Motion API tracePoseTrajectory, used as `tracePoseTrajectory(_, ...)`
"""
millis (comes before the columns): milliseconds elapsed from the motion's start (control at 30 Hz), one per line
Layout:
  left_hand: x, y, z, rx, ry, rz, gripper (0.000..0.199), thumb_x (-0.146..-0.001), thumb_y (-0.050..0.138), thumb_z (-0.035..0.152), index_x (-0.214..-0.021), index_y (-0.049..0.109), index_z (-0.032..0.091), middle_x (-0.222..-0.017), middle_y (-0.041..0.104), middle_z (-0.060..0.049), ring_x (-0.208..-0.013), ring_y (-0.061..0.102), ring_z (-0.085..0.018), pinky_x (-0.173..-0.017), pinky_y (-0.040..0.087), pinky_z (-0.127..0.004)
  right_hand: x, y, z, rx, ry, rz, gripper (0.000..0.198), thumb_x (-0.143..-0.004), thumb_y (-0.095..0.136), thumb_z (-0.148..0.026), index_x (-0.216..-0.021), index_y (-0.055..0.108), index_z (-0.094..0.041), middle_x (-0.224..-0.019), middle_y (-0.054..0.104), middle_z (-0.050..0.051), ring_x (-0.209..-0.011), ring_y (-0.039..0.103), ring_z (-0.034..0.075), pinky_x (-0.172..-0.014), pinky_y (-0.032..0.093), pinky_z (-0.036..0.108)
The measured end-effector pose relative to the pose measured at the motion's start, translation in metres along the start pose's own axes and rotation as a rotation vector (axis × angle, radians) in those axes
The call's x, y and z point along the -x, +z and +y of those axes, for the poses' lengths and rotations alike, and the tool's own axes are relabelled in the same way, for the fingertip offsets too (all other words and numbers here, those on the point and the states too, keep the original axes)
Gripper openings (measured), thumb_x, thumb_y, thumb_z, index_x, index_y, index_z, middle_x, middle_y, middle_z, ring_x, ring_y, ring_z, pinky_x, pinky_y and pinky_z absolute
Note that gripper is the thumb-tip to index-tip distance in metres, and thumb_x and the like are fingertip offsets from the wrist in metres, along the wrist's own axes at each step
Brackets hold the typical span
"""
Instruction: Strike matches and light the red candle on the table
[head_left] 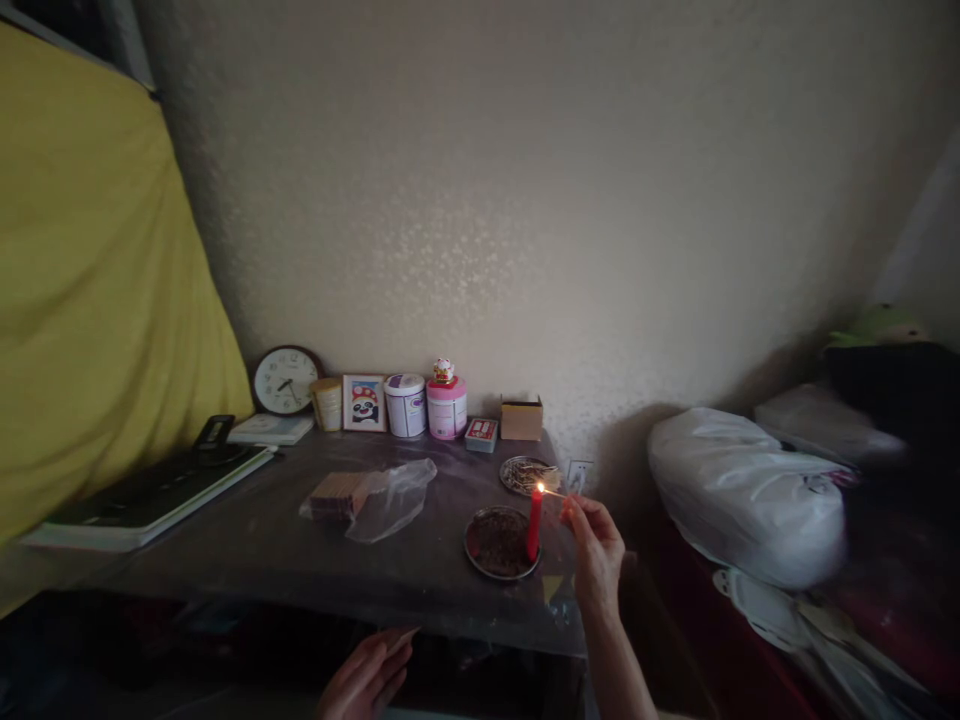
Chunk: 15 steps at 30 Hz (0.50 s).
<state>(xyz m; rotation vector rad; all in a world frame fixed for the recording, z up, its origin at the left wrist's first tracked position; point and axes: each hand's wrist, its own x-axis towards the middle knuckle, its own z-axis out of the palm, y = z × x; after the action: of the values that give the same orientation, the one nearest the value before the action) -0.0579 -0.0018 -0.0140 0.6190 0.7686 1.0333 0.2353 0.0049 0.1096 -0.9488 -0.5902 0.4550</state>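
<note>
Right hand (598, 545): bare, slim-fingered; right forearm (621, 660) likewise uncovered, tapering toward the hand, visible to the frame's lower edge. Left hand (365, 675): bare, dimly lit, cropped at that edge.

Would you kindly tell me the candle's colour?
The candle is red, clearest in the head view.

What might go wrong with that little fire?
The right hand holds a matchstick near the flame, so the hand might get burned. The red candle stands at the right edge of the front dish and might tip if bumped. The plastic bag might catch fire if sparks landed there.
</note>
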Motion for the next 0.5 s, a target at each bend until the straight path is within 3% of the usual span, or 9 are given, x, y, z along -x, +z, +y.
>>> tracePoseTrajectory(500, -0.0041, -0.0056, -0.0022, 0.01, -0.027, -0.028, 0.04, -0.059, 0.076, 0.042, -0.091, 0.072, 0.019, -0.115, 0.068, -0.012, -0.118, 0.051, -0.033, -0.1, 0.04, -0.042, 0.0001, -0.0001, 0.0054, 0.025, 0.009, -0.009, 0.027, -0.061, 0.075, -0.038, -0.072, 0.063, -0.016, -0.063, 0.061, -0.003, -0.057, 0.053, 0.011, -0.057, 0.044, 0.023)
